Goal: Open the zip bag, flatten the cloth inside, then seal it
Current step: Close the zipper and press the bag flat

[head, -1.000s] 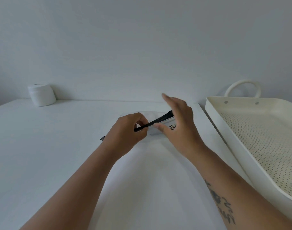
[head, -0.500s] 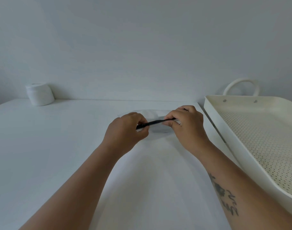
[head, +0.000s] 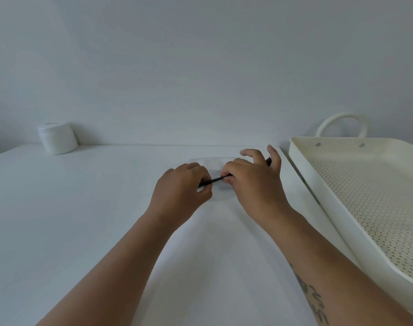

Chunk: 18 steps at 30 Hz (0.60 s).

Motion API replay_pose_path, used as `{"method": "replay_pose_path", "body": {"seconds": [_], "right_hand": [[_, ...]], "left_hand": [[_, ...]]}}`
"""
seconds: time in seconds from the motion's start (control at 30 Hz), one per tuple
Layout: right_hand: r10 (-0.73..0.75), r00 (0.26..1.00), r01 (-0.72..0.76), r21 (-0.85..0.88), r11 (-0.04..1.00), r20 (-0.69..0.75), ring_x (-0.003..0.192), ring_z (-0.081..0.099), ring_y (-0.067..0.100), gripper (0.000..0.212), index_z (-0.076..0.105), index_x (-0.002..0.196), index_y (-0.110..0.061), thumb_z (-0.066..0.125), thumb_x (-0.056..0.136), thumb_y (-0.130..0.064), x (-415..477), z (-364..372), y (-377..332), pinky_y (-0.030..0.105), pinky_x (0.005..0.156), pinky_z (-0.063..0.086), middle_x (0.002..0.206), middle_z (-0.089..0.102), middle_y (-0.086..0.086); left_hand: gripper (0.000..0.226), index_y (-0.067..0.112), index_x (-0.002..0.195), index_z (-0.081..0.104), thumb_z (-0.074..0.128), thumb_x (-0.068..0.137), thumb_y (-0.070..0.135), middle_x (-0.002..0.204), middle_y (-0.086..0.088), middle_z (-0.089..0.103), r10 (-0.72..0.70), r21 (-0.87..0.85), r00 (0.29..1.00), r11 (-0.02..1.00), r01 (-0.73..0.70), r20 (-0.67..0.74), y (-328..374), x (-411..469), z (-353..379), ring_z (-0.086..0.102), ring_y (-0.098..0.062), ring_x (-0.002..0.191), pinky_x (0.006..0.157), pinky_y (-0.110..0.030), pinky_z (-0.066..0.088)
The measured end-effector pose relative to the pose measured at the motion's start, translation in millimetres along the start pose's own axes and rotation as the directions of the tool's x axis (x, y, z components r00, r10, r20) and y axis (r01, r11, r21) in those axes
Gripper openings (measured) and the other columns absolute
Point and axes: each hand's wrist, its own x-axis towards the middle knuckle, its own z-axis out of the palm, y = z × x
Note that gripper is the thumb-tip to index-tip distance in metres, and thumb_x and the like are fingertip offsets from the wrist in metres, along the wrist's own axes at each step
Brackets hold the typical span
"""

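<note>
A clear zip bag (head: 212,164) with a black zip strip (head: 213,180) lies on the white table, mostly hidden behind both hands. My left hand (head: 181,187) pinches the left part of the strip. My right hand (head: 252,182) pinches the strip close beside it with thumb and forefinger, the other fingers spread above the bag. The strip's far end pokes out past my right hand. Pale cloth shows faintly through the bag; its shape is hard to tell.
A cream perforated tray (head: 302,165) with a loop handle stands at the right, close to my right hand. A white roll (head: 57,138) sits at the back left by the wall. The table (head: 83,208) reaches the wall.
My right hand slid left along the black strip toward my left hand, and its outer fingers lifted and spread. My left hand kept its pinch in place.
</note>
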Motion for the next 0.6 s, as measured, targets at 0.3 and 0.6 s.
{"method": "replay_pose_path", "body": {"seconds": [0.3, 0.6], "right_hand": [[0.102, 0.994, -0.103, 0.010, 0.995, 0.025, 0.109, 0.050, 0.021, 0.016, 0.060, 0.083, -0.026, 0.061, 0.091, -0.012, -3.8, 1.4, 17.0, 0.039, 0.109, 0.011, 0.081, 0.064, -0.012], [0.057, 0.998, -0.060, 0.100, 0.993, 0.034, 0.104, 0.042, 0.015, 0.010, 0.062, 0.084, -0.032, 0.061, 0.092, -0.026, -1.7, 4.2, 22.2, 0.035, 0.102, 0.009, 0.082, 0.061, -0.017]], "left_hand": [[0.008, 0.023, 0.085, 0.065, 0.061, 0.087, 0.029, 0.083, 0.011, 0.065, 0.006, 0.047, 0.998, 0.999, -0.003, -0.058, -0.8, 1.8, 2.7, 0.042, -0.008, 0.063, 0.067, -0.027, 0.033], [0.006, 0.026, 0.087, 0.066, 0.066, 0.084, 0.031, 0.087, 0.014, 0.065, -0.049, -0.050, 0.998, 0.997, 0.050, 0.026, -13.7, 0.2, -6.8, 0.061, -0.009, 0.081, 0.070, -0.026, 0.046]]}}
